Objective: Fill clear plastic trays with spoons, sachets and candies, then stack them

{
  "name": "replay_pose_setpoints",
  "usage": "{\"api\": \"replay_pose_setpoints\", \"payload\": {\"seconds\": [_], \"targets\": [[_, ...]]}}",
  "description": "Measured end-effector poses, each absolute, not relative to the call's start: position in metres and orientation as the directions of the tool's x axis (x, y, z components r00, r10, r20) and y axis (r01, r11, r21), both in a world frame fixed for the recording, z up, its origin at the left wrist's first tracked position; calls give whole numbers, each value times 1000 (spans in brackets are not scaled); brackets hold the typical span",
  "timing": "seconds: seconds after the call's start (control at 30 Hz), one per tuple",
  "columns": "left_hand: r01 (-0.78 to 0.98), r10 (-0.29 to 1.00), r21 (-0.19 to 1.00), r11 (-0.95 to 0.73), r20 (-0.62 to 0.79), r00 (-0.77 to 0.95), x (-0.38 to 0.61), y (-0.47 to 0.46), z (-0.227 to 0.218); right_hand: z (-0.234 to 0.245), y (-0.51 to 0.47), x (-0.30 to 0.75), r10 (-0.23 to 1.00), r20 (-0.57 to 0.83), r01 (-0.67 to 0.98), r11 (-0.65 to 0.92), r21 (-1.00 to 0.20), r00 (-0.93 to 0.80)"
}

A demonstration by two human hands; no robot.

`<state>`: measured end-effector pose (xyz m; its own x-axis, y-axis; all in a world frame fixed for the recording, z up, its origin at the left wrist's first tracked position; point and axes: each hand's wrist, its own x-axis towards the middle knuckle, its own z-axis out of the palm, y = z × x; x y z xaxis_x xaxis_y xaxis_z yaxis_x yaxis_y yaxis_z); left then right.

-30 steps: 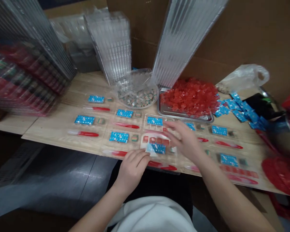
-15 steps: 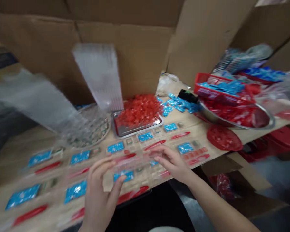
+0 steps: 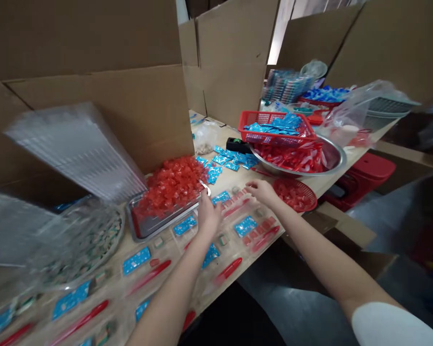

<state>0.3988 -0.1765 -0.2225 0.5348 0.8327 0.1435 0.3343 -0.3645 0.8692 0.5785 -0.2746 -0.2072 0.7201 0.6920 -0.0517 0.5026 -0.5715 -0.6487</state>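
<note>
Cardboard sheets (image 3: 94, 43) stand behind glossy red cubes (image 3: 169, 185).

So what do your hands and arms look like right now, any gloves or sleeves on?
The left hand and right hand are bare, with no gloves, and no watch or bracelet shows. Both the left forearm and right forearm are uncovered. A white sleeve shows on the right arm, above the elbow; no sleeve shows on the left.
</note>
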Motion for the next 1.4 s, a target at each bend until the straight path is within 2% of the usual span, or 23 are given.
{"api": "replay_pose_setpoints", "payload": {"seconds": [0.1,0.17,0.27,0.37,0.43,0.47,0.5,0.6,0.73,0.8,1.0,1.1,1.2,1.3,1.4], "targets": [[374,793,787,-491,225,567,398,-177,-222,-222,-269,589,699,-44,561,-608,-562,714],[387,661,643,-661,254,706,392,-184,-224,-229,-270,589,713,-24,604,-611,-512,701],[352,452,422,-836,163,877,388,-196,-228,-230,-275,586,753,-19,668,-594,-448,657],[381,452,394,-837,105,886,388,-203,-225,-221,-280,583,824,-1,752,-518,-407,567],[396,469,384,-834,115,876,380,-201,-216,-216,-278,586,855,98,817,-444,-368,509],[391,472,387,-835,140,870,372,-199,-209,-215,-274,587,832,250,856,-420,-301,495],[368,469,409,-835,180,865,361,-196,-202,-214,-267,588,824,324,880,-388,-274,465],[334,505,514,-790,236,830,312,-189,-186,-209,-232,566,894,304,901,-202,-384,330],[452,706,648,-614,193,682,234,-179,-185,-185,-162,475,974,228,849,115,-515,6],[497,798,692,-523,193,571,198,-168,-188,-171,-117,421,989,136,820,124,-559,-57],[538,938,768,-346,265,225,116,-126,-190,-177,9,306,985,59,768,-90,-634,164],[484,968,839,-251,233,97,93,-113,-194,-191,35,288,969,44,710,-146,-689,242],[346,986,923,-167,155,64,88,-105,-200,-195,32,293,947,69,628,-152,-763,313],[118,998,991,-56,51,43,102,-101,-203,-189,7,308,923,72,502,-140,-853,378],[-123,994,986,109,-109,1,131,-107,-199,-184,-35,316,909,30,336,-123,-934,415]]}}
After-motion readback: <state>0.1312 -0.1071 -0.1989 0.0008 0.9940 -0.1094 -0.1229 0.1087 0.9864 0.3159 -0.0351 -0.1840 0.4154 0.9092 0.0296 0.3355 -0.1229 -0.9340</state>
